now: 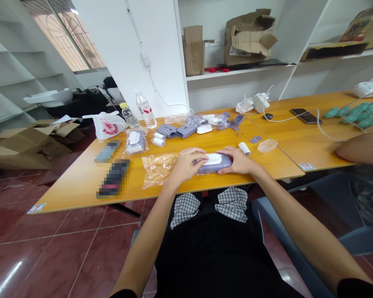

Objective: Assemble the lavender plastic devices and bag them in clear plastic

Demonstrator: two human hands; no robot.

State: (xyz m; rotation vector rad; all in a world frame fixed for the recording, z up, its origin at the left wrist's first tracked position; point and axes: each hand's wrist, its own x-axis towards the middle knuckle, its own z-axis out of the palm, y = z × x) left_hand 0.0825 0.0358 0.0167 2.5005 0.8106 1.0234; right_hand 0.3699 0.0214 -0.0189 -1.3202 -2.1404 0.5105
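Near the front edge of the table lies a grey-purple plastic case with a white bristle brush on its top. My right hand grips the right end of the case, thumb on the near side and fingers on the far side. My left hand is closed at the left end, its bent fingertips pressed on the white brush; the exact contact is partly hidden. A clear plastic bag lies flat to the left of my left hand. Beyond my right hand is a white roller.
Behind stand grey-purple shells, a bagged set and a water bottle. At right are a clear tray, grey-purple rings, a phone and green objects near another person's arm.
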